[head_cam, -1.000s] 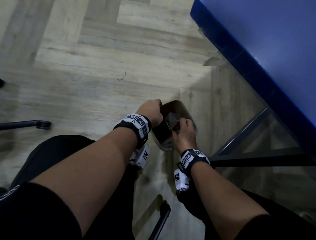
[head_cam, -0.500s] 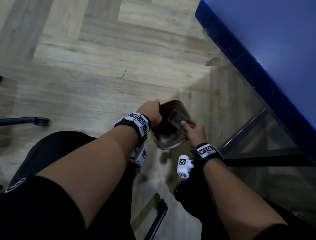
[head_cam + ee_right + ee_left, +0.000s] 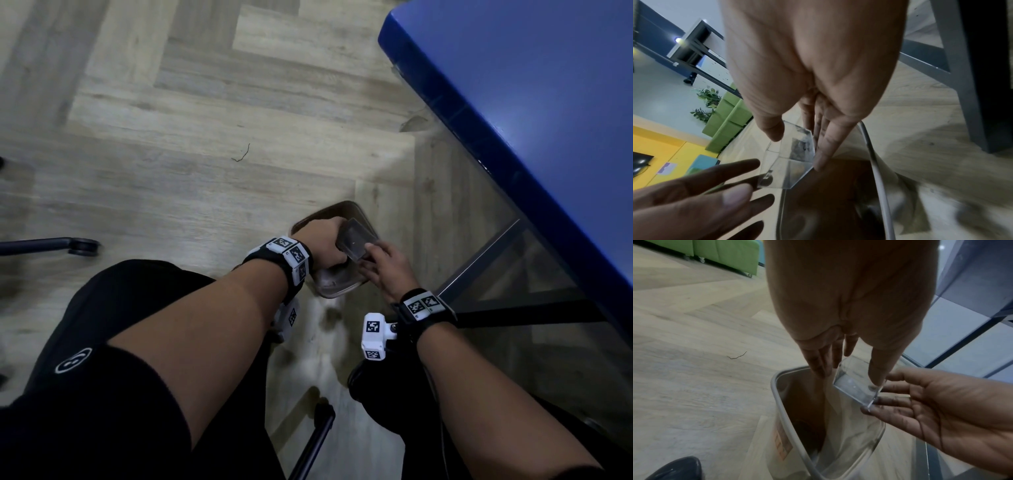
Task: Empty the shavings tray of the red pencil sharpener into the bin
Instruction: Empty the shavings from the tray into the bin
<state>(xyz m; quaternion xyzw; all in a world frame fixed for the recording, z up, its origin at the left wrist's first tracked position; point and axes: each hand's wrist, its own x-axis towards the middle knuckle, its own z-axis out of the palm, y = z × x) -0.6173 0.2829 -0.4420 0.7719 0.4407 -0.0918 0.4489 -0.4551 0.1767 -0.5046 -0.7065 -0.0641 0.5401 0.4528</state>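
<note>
Clear plastic is what we look for first: the small transparent shavings tray (image 3: 354, 241) is out of its sharpener and is held tilted right over the mouth of the grey-rimmed bin (image 3: 342, 289), which has a pale liner bag and stands on the floor.

In the right wrist view we see the right hand (image 3: 383, 270) pinching the tray between its thumb and straightened fingers. The left hand (image 3: 322, 243) has its fingers straight and spread. Its thumb tip lies against a wall of the tray in the left wrist view, so we read it as touching or steadying the tray, not carrying it. Whether it presses at all we cannot tell.

The tray's walls look nearly bare. We make out only a dark smudge clinging to one inner face in the right wrist view, and something dark lies low in the bin's liner, too dim to name. So we judge the main dump done, or close to it. What seems left is to knock or shake off that last residue over the bin, then take the tray back to the red pencil sharpener, which appears in none of our views.

Around this we see pale wood-pattern flooring (image 3: 171, 137) and the edge of a blue table (image 3: 513, 102) to the right, with its dark metal frame beside the bin.
</note>
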